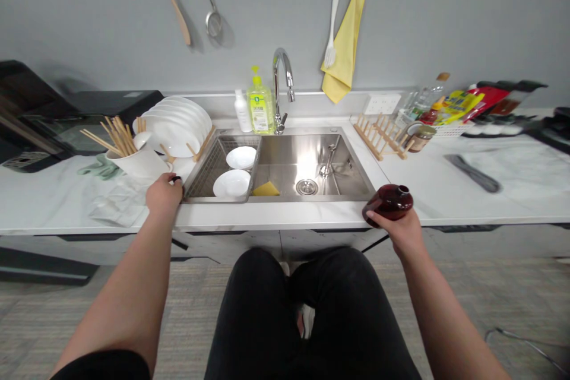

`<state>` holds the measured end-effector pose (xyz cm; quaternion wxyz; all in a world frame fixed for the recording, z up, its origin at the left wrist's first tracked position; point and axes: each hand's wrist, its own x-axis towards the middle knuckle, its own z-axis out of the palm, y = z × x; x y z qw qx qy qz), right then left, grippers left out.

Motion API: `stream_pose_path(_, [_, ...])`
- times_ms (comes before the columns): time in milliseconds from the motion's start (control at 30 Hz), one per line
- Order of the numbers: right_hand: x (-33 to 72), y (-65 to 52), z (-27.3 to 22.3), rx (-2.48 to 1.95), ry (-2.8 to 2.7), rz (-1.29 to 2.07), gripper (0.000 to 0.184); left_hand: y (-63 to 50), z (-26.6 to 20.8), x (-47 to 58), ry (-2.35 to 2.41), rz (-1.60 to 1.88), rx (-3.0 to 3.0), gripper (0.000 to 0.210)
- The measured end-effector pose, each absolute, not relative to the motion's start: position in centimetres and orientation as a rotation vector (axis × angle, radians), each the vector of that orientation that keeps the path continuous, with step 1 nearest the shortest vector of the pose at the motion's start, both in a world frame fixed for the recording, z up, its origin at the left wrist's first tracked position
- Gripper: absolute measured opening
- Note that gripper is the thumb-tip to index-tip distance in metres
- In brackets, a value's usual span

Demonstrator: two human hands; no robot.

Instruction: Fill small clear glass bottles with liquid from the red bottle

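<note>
My right hand [403, 230] is wrapped round a dark red-brown bottle [387, 204] just in front of the sink's right front corner. The bottle leans to the right, and its neck shows no cap. At the sink's left front corner, my left hand [164, 193] is closed on a small black piece [177, 179], possibly a cap, mostly hidden by the fingers. Beyond that hand stands a white pitcher [141, 161] full of wooden chopsticks [119, 135]. A crumpled clear plastic bag [116, 202] lies to its left.
The steel sink [291, 157] holds two white bowls [231, 183] in a wire basket and a yellow sponge [266, 189]. Behind it are the faucet [276, 86] and a green soap bottle [260, 108]. White plates [173, 124] stand left; a wooden rack [383, 135] stands right.
</note>
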<state>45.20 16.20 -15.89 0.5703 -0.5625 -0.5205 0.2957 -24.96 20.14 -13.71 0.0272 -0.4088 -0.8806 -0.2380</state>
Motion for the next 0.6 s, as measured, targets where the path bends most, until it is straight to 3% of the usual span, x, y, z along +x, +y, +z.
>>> stream_pose_path(233, [44.3,16.9,-14.8,-1.353,-1.369,0.637,0.067,20.9,-14.4,-25.5,-2.713,-0.715,-1.257,0.055])
stream_pose_path(600, [44.9,17.2,-15.9,-1.391,-1.342,0.576,0.083,18.0,-12.5,-22.5,-2.525,-0.979,-1.297,0.051])
